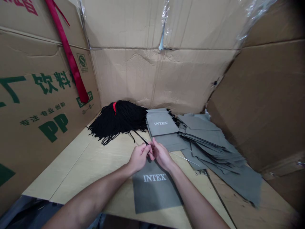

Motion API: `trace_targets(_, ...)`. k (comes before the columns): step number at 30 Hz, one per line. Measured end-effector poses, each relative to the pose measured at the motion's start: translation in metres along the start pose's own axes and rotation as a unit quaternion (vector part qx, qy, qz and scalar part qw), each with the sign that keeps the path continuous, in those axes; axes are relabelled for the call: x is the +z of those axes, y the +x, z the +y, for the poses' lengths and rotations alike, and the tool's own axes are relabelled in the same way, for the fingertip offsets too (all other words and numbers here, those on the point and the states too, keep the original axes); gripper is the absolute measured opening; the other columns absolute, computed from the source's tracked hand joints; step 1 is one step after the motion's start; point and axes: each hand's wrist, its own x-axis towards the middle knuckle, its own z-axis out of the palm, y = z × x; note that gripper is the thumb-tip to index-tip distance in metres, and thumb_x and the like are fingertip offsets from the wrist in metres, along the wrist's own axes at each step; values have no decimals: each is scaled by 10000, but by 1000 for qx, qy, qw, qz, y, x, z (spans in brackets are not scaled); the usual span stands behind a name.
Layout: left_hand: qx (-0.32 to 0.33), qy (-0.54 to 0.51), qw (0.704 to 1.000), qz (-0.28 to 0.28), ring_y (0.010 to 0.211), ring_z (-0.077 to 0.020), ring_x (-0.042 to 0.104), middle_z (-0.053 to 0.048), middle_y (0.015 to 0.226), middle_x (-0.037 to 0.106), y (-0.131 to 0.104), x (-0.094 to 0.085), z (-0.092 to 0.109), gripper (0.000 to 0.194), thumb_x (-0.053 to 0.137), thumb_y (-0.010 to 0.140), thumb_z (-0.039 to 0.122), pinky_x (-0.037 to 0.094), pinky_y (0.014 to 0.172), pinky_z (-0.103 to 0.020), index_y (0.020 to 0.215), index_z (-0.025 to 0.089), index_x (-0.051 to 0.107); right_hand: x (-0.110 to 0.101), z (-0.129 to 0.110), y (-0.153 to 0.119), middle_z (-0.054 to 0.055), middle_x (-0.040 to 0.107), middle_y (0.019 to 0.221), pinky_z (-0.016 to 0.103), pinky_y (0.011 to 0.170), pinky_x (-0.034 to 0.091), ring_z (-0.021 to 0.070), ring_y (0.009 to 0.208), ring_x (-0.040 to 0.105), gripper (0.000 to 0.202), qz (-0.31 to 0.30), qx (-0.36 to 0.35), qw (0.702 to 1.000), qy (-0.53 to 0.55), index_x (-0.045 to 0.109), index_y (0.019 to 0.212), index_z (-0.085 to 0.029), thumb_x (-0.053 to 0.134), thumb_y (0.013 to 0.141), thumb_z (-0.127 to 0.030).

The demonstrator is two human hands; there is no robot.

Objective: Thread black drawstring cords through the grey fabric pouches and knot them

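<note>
A grey INTEX pouch [158, 187] lies flat on the table in front of me, its top edge hidden under my fingers. My left hand [140, 156] is closed in a pinch on a black cord [141, 137] that trails back to the pile. Touching it, my right hand [162, 155] has its fingers closed at the pouch's top. From under that hand a thin metal rod [186, 158] sticks out to the right; exactly how the fingers grip it is partly hidden.
Behind my left hand is a heap of black cords [121, 117] with a red tie [114, 108]. A stack of INTEX pouches [162, 122] lies behind my hands, and loose grey pouches [214, 143] spread rightward. Cardboard walls [143, 73] enclose the table; a red ribbon [69, 54] hangs left.
</note>
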Motion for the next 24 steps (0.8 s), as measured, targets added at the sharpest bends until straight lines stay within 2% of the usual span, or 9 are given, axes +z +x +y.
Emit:
trace_targets(2,29,57,995,-79,568,-149,630,-29,565,660,-5,2,4,402,408,950,446,510,666,-274,701,165,553,-1,-4,-3,21,624,542,249,451,422,120,409,527,500,-21,40,999,5,701,839,-117,596,813,-604)
trace_targets(5,80,162,959,-220,645,-143,659,-34,600,693,-13,8,11,384,399,957,323,506,785,-273,678,158,604,-1,-10,-7,120,737,826,253,637,489,169,715,673,463,-60,64,996,6,723,906,-102,621,826,-547)
trace_targets(6,86,183,945,-256,658,-137,661,-33,609,700,-15,10,12,387,393,955,288,503,798,-261,667,158,617,-1,-11,-8,128,741,866,247,675,484,168,766,678,441,-68,68,995,6,726,897,-100,645,817,-526)
trace_targets(8,80,204,929,-299,660,-126,660,-32,625,708,-18,13,12,405,377,954,241,505,783,-237,652,159,634,0,-11,-9,112,740,834,227,663,461,143,732,667,394,-77,80,994,7,727,861,-102,695,790,-488)
trace_targets(13,110,244,906,-328,671,-142,654,-61,696,718,-19,16,4,362,460,944,276,498,708,-229,668,146,653,-3,-10,-9,43,678,630,214,607,420,99,585,591,324,-101,65,992,-24,706,736,-106,754,751,-426)
trace_targets(17,113,285,883,-355,710,-141,644,-52,765,716,-18,17,6,297,489,941,283,482,695,-221,736,151,658,-9,-16,-14,28,612,546,229,553,375,106,547,528,333,-196,34,978,-64,675,648,-109,754,748,-417)
trace_targets(21,109,322,870,-357,870,-169,650,-53,851,721,-16,16,8,283,471,954,311,472,863,-254,858,153,685,-21,-24,-21,18,567,527,253,574,377,120,576,508,377,-284,-18,956,-74,628,584,-131,747,744,-451)
trace_targets(24,155,341,865,-333,1127,-227,576,-89,1070,703,-13,13,6,294,499,939,358,405,1016,-308,1049,164,691,-35,-29,-28,1,559,491,295,628,420,111,525,490,398,-292,-44,952,-85,591,560,-150,762,713,-476)
